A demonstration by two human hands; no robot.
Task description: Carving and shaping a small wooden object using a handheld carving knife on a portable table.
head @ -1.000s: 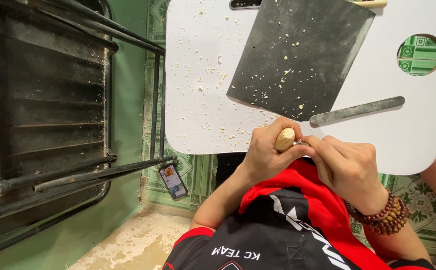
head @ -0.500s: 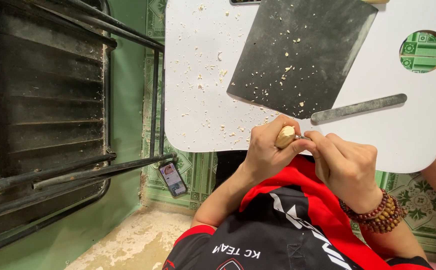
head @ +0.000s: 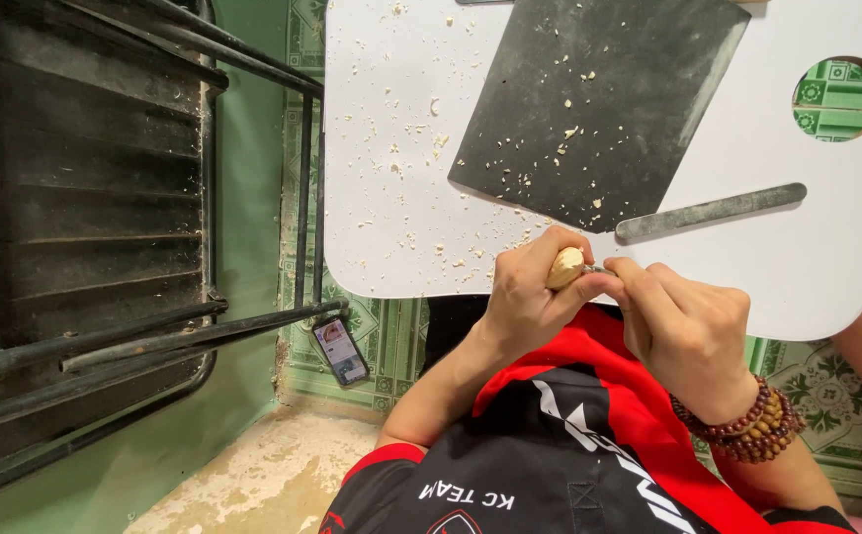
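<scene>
Wooden piece (head: 565, 267), small, pale, rounded: likely light, hard, smooth enough to slip. Pinched in left hand (head: 530, 297) at worktop (head: 391, 218) edge; right hand (head: 683, 331) closed around thin tool. Beyond: dark mat (head: 599, 99), metal file (head: 710, 211), shavings.

— Any screens in frame?
— One: a smartphone (head: 339, 350), a slim dark rectangle with its screen lit, lying tilted on the green patterned floor tiles (head: 391, 341) below the white table (head: 391, 148).
</scene>
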